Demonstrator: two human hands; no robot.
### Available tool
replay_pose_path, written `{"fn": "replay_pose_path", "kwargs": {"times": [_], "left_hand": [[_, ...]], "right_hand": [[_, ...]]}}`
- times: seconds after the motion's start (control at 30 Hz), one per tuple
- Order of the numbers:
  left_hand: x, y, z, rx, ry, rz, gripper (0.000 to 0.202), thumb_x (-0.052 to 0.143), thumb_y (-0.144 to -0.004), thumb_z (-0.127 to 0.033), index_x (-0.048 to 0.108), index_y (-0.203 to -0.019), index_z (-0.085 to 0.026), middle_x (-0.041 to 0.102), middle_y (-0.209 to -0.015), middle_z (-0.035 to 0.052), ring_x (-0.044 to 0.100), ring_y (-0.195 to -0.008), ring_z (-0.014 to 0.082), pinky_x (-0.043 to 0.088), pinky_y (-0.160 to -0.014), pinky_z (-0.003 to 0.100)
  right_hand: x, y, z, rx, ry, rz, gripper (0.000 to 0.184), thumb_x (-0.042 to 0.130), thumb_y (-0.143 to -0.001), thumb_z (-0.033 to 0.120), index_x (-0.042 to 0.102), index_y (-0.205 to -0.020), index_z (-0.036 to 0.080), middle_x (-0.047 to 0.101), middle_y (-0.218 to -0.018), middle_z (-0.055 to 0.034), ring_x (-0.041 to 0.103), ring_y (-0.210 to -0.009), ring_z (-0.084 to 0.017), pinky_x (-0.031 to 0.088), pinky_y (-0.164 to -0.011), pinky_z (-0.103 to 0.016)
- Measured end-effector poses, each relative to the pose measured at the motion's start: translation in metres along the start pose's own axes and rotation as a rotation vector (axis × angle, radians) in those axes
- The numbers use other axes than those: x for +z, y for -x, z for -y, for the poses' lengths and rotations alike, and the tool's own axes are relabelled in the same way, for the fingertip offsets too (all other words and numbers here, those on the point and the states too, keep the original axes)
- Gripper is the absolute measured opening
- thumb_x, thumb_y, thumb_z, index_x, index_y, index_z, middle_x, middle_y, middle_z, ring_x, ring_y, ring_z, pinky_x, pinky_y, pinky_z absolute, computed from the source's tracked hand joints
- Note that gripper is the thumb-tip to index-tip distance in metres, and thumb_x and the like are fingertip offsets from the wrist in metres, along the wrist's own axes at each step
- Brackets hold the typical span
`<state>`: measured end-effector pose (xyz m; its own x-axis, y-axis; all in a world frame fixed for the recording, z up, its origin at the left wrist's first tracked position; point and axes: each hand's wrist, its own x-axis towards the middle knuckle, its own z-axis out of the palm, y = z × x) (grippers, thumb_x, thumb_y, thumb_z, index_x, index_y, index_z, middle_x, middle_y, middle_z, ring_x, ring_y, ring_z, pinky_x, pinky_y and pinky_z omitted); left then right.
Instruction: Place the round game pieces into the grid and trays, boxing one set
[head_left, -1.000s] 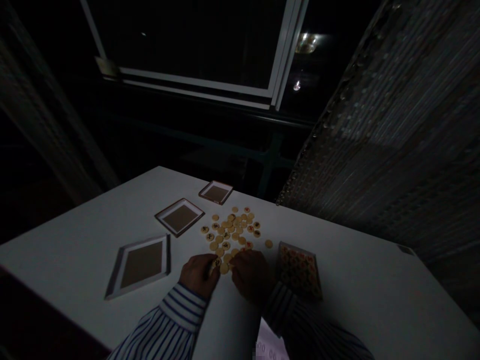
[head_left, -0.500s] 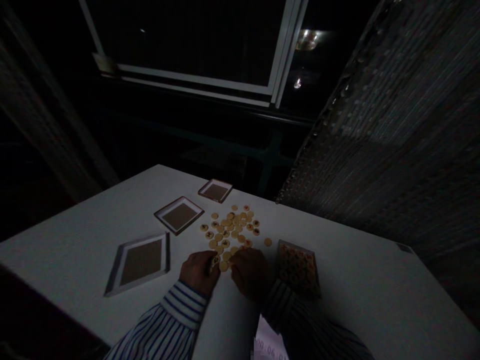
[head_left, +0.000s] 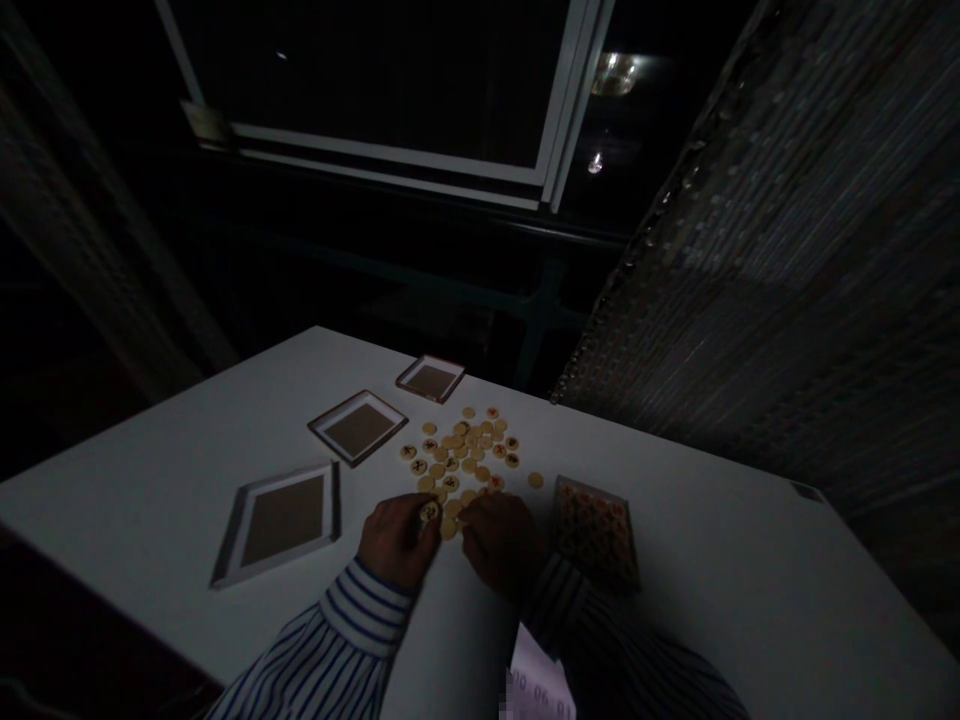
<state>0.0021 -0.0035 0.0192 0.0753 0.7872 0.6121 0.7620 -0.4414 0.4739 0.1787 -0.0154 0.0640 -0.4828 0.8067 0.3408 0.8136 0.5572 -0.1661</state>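
My left hand [head_left: 394, 540] pinches a round Chinese chess piece [head_left: 429, 512] with a black character between thumb and fingers, at the near edge of a loose pile. Beside it, my right hand [head_left: 504, 542] is closed, fingers curled down among the nearest pieces; whatever it grips is hidden under the fingers. A plain face-down piece [head_left: 448, 528] lies between the hands. Beyond them spreads the pile of pale wooden pieces [head_left: 469, 466], most of them blank side up, some showing black or red characters. Right of my right hand stands a box [head_left: 632, 540] filled with rows of pieces.
On the left of the white table [head_left: 165, 470] lie an open grey-edged tray [head_left: 336, 505] and a brown-edged tray [head_left: 315, 428]. A smaller brown-edged tray [head_left: 442, 398] is at the far edge. A bead curtain [head_left: 720, 330] hangs behind the right side. The room is dark.
The black-character piece in my left hand has come up slightly and its face shows more fully. My right hand has hardly moved, and the trays and box stay in place.
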Motion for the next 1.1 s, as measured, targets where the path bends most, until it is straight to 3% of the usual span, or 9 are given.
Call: {"fn": "replay_pose_path", "kwargs": {"times": [0.4, 0.73, 1.1], "left_hand": [[-0.014, -0.005, -0.02, 0.048, 0.089, -0.127, 0.022, 0.053, -0.072, -0.028, 0.054, -0.091, -0.018, 0.063, -0.084, 0.0058, 0.058, -0.08, 0.019, 0.047, -0.074, 0.034], [-0.02, -0.011, -0.038, 0.046, 0.134, -0.132, 0.022, 0.055, -0.072, -0.028, 0.053, -0.092, -0.018, 0.062, -0.084, 0.0052, 0.059, -0.08, 0.0185, 0.049, -0.073, 0.033], [-0.004, -0.028, -0.08, -0.009, 0.289, -0.069, 0.023, 0.055, -0.071, -0.028, 0.053, -0.092, -0.018, 0.062, -0.086, 0.0057, 0.06, -0.081, 0.0187, 0.049, -0.074, 0.034]], "right_hand": [[-0.01, -0.002, -0.006, 0.014, -0.011, -0.061, 0.019, 0.042, -0.08, 0.02, 0.059, -0.089, 0.018, 0.061, -0.088, -0.0049, 0.052, -0.083, -0.016, 0.036, -0.074, -0.029], [-0.049, 0.006, -0.015, 0.064, -0.066, -0.21, 0.017, 0.044, -0.081, 0.019, 0.059, -0.089, 0.019, 0.064, -0.089, -0.004, 0.053, -0.085, -0.015, 0.038, -0.077, -0.029], [-0.086, 0.031, -0.049, 0.165, -0.023, -0.216, 0.019, 0.047, -0.08, 0.023, 0.06, -0.093, 0.019, 0.064, -0.091, -0.0043, 0.056, -0.086, -0.015, 0.041, -0.076, -0.029]]}}
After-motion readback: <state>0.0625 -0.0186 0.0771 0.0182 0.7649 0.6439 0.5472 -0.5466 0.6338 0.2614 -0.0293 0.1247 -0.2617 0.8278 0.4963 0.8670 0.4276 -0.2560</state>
